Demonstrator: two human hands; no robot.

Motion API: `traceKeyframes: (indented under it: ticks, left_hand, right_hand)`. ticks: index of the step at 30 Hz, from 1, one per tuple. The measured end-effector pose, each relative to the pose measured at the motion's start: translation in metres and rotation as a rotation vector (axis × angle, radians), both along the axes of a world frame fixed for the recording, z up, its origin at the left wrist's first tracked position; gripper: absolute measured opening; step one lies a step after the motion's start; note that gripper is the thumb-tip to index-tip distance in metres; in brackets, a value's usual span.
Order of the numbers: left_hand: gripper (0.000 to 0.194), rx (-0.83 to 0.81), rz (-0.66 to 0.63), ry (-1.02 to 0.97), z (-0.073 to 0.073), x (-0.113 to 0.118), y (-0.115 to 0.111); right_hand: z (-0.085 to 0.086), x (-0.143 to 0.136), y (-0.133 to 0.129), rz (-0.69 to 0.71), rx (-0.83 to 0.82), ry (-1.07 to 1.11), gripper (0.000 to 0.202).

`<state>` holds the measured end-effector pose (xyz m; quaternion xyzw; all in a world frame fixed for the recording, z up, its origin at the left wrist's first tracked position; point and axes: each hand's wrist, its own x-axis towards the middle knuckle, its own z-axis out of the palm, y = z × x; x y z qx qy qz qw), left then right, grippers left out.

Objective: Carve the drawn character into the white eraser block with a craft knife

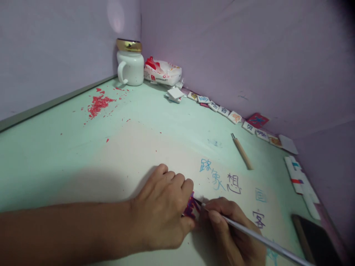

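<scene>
My left hand (163, 207) is closed around a small carving block (192, 208) with purple and red colouring and pale cut areas. Its fingers cover much of the block and hold it low over the sheet. In my right hand (233, 232), pinched like a pen, is a slim silver carving knife (257, 236). The knife's dark narrow tip meets the block's right side. Beneath both hands lies a pale paper sheet (124, 159) with characters handwritten in blue and purple.
A wooden-handled gouge (242, 151) lies beyond the sheet. Small character tiles (223, 111) line the back wall. A lidded white mug (131, 68), a tissue pack (163, 72), red shavings (99, 105), white tiles (175, 94), white markers (295, 175) and a dark phone (314, 240) surround the work area.
</scene>
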<state>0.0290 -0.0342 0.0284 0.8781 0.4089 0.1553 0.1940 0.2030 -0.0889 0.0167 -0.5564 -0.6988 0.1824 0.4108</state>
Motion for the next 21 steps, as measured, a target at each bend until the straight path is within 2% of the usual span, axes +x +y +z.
traceKeyframes:
  ticks: [7,17,21]
  left_hand:
    - [0.014,-0.012,0.008,-0.008,-0.0004,0.0003,0.0006]
    - [0.014,0.001,0.009,-0.016,-0.0006,0.0005,-0.0008]
    - [0.018,0.0,0.009,-0.022,-0.0009,0.0002,-0.0006]
  right_hand:
    - [0.0029,-0.0024,0.0001,0.013,-0.004,-0.071,0.013]
    - [0.0001,-0.0023,-0.0014,0.013,-0.032,0.02,0.015]
    - [0.0011,-0.0067,-0.0013,-0.099,-0.106,0.139,0.018]
